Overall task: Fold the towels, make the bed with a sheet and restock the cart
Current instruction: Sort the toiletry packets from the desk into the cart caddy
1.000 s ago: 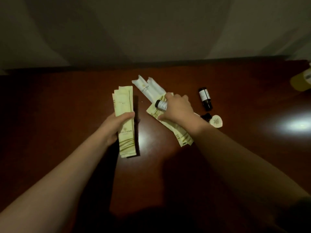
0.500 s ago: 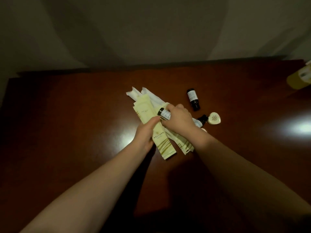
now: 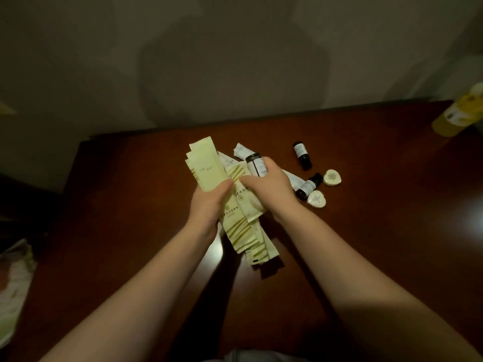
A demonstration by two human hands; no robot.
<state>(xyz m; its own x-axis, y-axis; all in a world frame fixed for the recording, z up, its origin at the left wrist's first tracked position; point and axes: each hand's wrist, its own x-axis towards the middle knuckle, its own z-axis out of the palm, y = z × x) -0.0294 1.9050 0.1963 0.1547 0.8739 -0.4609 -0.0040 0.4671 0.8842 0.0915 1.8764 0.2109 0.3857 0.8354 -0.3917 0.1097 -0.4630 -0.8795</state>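
Left hand [image 3: 207, 205] grips fanned sachets [image 3: 206, 165] over the counter [image 3: 125, 210]; right hand [image 3: 270, 190], clasping a small bottle [image 3: 257, 164], thumbs them together, evidently consolidating restock items.

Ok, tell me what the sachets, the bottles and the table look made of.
Sachets: probably thin paper or matte film; pale yellow, no shine, zigzag-cut ends.
Bottles: dark glass or plastic, cannot tell which; smooth, with white paper-like labels.
Table: reddish-brown wood or veneer, lacquered; it mirrors bright light patches.
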